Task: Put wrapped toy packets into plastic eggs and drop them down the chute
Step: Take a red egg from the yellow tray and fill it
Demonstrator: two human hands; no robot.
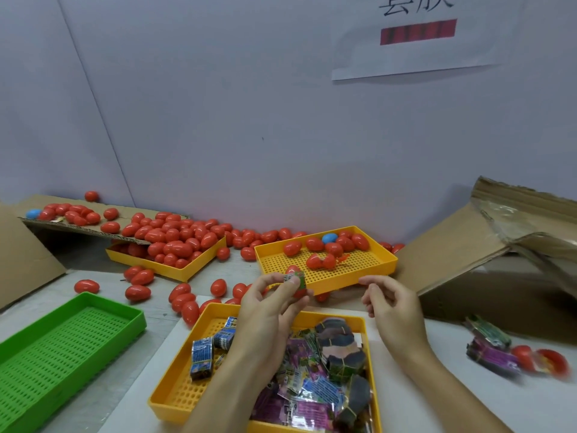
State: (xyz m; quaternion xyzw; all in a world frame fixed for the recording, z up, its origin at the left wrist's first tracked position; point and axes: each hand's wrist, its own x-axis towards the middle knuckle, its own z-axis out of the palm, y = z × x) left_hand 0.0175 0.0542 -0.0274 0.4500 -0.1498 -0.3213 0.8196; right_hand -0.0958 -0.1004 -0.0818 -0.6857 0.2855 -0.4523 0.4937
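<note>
My left hand (271,304) holds an open red plastic egg (296,281) with a green wrapped packet (295,279) pressed into it by the thumb. My right hand (388,300) hovers just to the right of it, fingers loosely curled, holding nothing. Below both hands lies a yellow tray (175,389) filled with wrapped toy packets (312,385), some in rubber-banded bundles. Behind the hands a second yellow tray (343,281) holds several red eggs and one blue egg (329,238).
A third yellow tray (184,270) heaped with red eggs sits at the back left under a cardboard flap (78,229). Loose eggs litter the table. A green tray (68,348) lies at the left. A cardboard box (487,260) stands right, packets and eggs (512,351) before it.
</note>
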